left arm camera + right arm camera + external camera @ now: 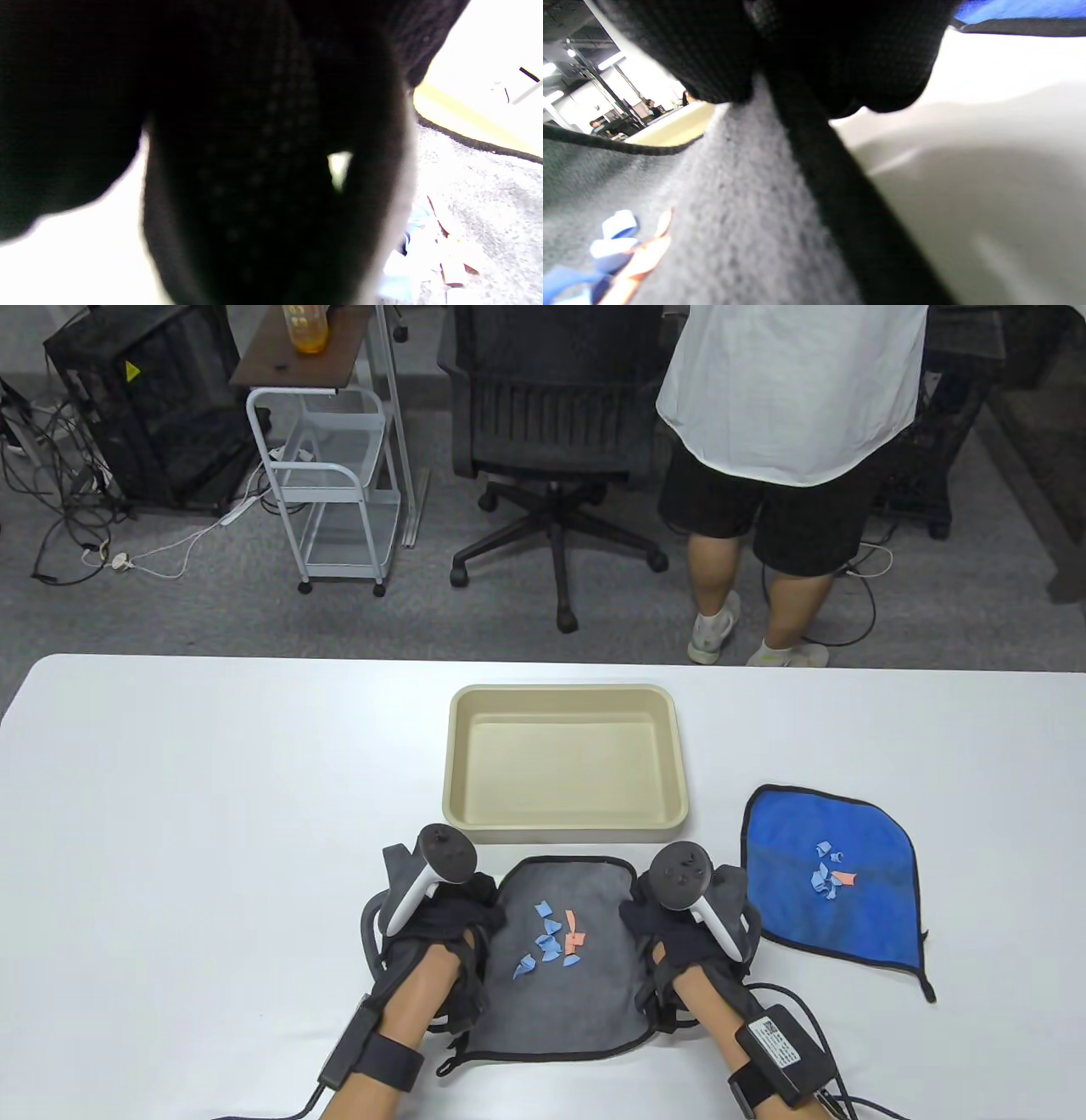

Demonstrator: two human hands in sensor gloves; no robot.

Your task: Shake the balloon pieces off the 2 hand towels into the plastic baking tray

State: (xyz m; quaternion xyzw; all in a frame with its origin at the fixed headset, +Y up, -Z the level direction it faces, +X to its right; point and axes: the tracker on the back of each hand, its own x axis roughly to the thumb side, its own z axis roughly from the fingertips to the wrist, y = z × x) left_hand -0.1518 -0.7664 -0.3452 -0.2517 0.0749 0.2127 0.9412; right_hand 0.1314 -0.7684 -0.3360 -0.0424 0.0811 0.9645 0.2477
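A grey hand towel (585, 993) lies near the table's front edge, with blue and orange balloon pieces (551, 942) heaped on its middle. My left hand (475, 908) grips its left edge and my right hand (645, 912) grips its right edge. In the right wrist view the gloved fingers (840, 55) pinch the towel's black hem over the grey pile (734, 203). The left glove (271, 169) fills most of the left wrist view, with the towel (488, 178) beside it. A blue hand towel (865, 916) with more balloon pieces (827, 878) lies to the right. The beige plastic baking tray (564, 691) stands just behind the grey towel.
A person in a white shirt and black shorts (780, 475) stands beyond the table's far edge, next to a black office chair (551, 432). A white wire cart (335, 492) stands further left.
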